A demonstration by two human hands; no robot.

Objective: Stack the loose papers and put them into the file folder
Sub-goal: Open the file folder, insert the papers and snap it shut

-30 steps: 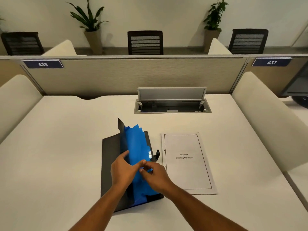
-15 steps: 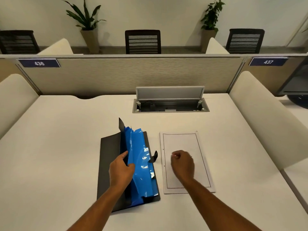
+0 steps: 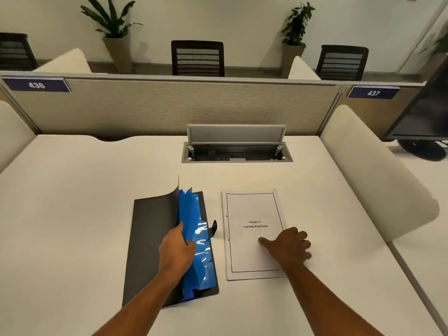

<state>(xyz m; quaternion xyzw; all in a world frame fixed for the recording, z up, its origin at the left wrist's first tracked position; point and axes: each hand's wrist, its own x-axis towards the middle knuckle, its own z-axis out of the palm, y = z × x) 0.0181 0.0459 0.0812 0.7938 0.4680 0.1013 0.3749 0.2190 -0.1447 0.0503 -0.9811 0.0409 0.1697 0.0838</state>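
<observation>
A black file folder [image 3: 148,241] lies open on the white desk, its cover bent up at the left and shiny blue plastic pockets [image 3: 197,258] showing inside. My left hand [image 3: 175,251] holds the blue pockets and the cover apart, fingers tucked between them. To the right lies a stack of white papers [image 3: 252,214], its top sheet printed "Chapter 6 Learning Experience". My right hand [image 3: 288,246] rests on the stack's lower right part, thumb pressing the sheet and fingers curled over its right edge.
The white desk [image 3: 72,202] has an open cable hatch [image 3: 236,151] at the back middle. A beige partition [image 3: 169,105] closes the far side, cream dividers [image 3: 368,170] the sides. A black monitor [image 3: 424,112] stands at far right.
My right hand left the blue pockets and moved right onto the paper stack, sliding to its lower right edge. My left hand stayed holding the folder open.
</observation>
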